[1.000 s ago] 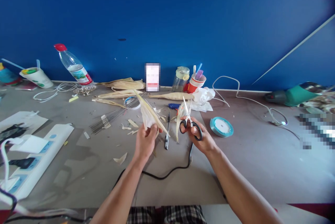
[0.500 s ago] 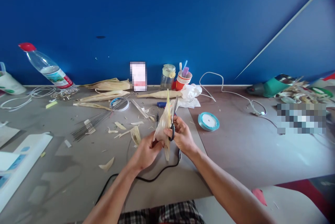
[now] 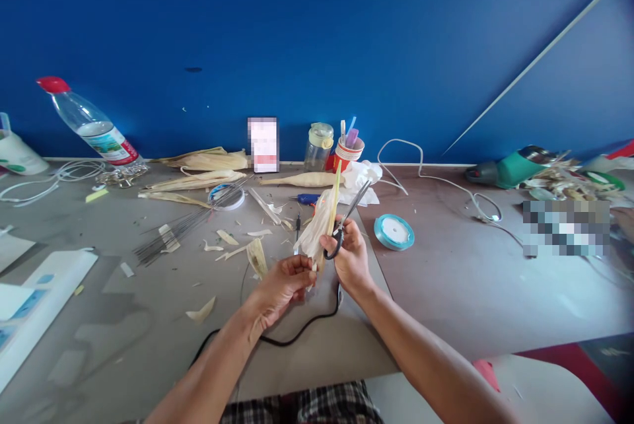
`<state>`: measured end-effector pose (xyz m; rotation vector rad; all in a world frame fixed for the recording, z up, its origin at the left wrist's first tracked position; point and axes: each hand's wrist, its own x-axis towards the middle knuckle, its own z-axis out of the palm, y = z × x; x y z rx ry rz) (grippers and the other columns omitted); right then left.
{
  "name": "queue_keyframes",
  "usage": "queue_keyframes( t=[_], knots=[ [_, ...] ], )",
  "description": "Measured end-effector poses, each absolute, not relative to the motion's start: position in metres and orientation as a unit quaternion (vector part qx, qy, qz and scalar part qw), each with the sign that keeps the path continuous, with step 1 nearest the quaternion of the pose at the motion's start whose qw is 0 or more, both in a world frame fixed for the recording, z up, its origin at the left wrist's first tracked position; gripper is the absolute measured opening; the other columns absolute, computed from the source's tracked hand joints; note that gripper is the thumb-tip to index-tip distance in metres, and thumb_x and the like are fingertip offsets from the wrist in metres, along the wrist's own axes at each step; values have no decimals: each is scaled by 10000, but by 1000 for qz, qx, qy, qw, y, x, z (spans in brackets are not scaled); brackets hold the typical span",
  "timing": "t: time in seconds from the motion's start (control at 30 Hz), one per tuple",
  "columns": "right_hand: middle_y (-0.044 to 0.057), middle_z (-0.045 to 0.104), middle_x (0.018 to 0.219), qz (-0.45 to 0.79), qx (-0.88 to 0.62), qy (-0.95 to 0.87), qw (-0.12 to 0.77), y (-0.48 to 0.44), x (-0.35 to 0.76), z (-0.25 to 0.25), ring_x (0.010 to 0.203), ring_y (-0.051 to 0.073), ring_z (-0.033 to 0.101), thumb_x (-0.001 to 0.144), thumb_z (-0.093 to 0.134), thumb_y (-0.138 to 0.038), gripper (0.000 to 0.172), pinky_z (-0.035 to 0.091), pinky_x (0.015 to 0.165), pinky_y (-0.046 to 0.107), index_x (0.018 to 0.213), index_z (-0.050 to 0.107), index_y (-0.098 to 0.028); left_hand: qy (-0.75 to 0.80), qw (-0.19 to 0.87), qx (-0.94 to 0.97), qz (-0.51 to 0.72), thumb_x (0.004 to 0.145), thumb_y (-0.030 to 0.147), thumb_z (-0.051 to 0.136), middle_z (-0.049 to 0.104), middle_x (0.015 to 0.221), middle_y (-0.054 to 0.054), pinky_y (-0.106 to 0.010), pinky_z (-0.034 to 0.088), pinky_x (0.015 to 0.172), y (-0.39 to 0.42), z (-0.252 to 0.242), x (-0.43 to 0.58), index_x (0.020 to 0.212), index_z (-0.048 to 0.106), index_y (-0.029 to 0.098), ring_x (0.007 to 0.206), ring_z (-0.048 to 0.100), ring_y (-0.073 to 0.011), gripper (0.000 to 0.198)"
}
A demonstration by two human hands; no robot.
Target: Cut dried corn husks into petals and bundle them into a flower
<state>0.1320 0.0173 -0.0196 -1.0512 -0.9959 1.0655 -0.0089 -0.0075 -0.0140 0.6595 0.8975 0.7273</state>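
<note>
Head view. Husk piece (image 3: 317,226) upright above surface (image 3: 446,292); left hand (image 3: 287,285) pinched closed at its lower end; right hand (image 3: 352,255) closed round scissors (image 3: 355,198), thumb against husk. Scraps (image 3: 201,310) suggest some cutting done; larger husks (image 3: 211,160) near wall, apparently unworked. Paper cup (image 3: 349,148): upright sticks, purple item. Bottle (image 3: 102,137): capped, part-filled. Jar (image 3: 317,150): contents unclear.

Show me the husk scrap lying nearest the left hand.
The broad, yellowish scrap just beyond the left hand; the thin strip beside it and the pale triangular scrap lie farther off.
</note>
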Motion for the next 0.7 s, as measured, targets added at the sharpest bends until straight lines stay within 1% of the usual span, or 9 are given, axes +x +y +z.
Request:
queue_keyframes(
  t=[0.1, 0.23, 0.27, 0.4, 0.53, 0.6, 0.63, 0.7],
  knots=[
    [-22, 544, 783, 475, -456, -435, 614, 19, 134, -22, 662, 115, 482, 640, 678, -358, 410, 416, 609, 241, 979, 481, -237, 422, 777, 303, 356, 519, 304, 797, 486, 579, 46, -175, 199, 419, -6, -15, -10, 695, 569, 147, 441, 318, -23, 328],
    [12, 581, 866, 495, -445, -441, 602, 23, 136, -27, 744, 150, 531, 664, 659, -376, 396, 448, 671, 271, 994, 499, -227, 434, 751, 331, 373, 584, 350, 749, 418, 511, 69, -178, 200, 415, -6, -15, -13, 665, 544, 161, 420, 322, -36, 291],
    [16, 587, 877, 499, -445, -441, 599, 24, 136, -29, 755, 156, 538, 666, 658, -375, 396, 453, 679, 276, 999, 502, -226, 440, 741, 342, 375, 594, 360, 739, 426, 507, 66, -180, 197, 412, -6, -15, -13, 658, 540, 162, 416, 319, -38, 287],
    [25, 603, 899, 494, -453, -440, 597, 26, 140, -32, 787, 169, 556, 666, 651, -354, 381, 453, 706, 286, 997, 520, -217, 468, 700, 376, 386, 606, 372, 711, 544, 565, 22, -191, 197, 406, -5, -11, -14, 670, 557, 164, 422, 328, -49, 266],
    [18, 610, 780, 478, -457, -427, 617, 28, 151, -27, 735, 166, 565, 702, 638, -339, 365, 437, 701, 300, 1017, 512, -205, 497, 649, 409, 406, 630, 333, 683, 512, 551, 39, -188, 210, 417, -4, -11, -18, 684, 583, 162, 439, 339, -51, 205],
    [11, 601, 742, 467, -435, -444, 629, 26, 159, -19, 720, 166, 565, 721, 631, -361, 348, 430, 707, 310, 1014, 519, -210, 500, 638, 418, 410, 654, 314, 661, 534, 581, 33, -185, 228, 427, -3, -11, -20, 695, 579, 159, 451, 348, -50, 180],
    [12, 594, 721, 470, -421, -463, 623, 24, 162, -14, 709, 171, 563, 729, 622, -399, 350, 426, 694, 314, 1009, 527, -211, 502, 636, 419, 411, 664, 306, 651, 549, 595, 28, -184, 239, 433, -3, -11, -21, 703, 572, 159, 456, 353, -50, 172],
    [14, 589, 688, 518, -382, -512, 569, 19, 167, -3, 666, 170, 552, 718, 623, -485, 420, 415, 652, 308, 1020, 544, -203, 507, 630, 419, 413, 676, 300, 637, 562, 601, 22, -184, 251, 438, -2, -11, -23, 706, 556, 158, 457, 359, -52, 166]
  ],
)
